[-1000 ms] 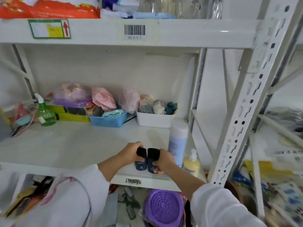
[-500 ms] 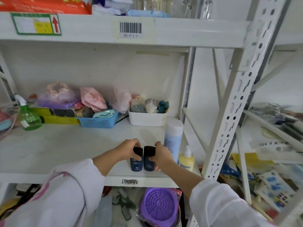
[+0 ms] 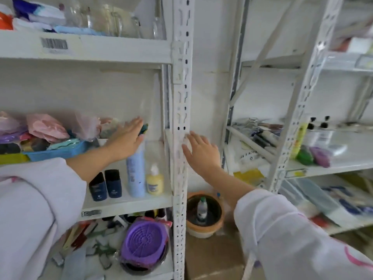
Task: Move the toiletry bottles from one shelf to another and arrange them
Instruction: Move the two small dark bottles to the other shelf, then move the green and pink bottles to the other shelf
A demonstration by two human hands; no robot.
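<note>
Four toiletry bottles stand in a row at the front right of the middle shelf of a white storage rack: two dark navy bottles touching side by side, then a tall pale blue bottle, then a small yellow pump bottle nearest the perforated upright. All four are upright and none is held. Above them a person's left hand hangs with fingers spread flat and nothing in it, just over the blue bottle's cap, while the right hand, equally open and empty, reaches past the upright toward the neighbouring rack on the right. There, on a shelf at similar height, two small black-capped bottles appear to wait, though blur makes them hard to identify. Judging by the neat line, part of the arranging is done, and more bottles may remain to be fetched. Behind the row sit a blue basket and pink bags; a purple strainer lies on the shelf below, and a terracotta pot holding a small bottle stands on the floor between the racks.
</note>
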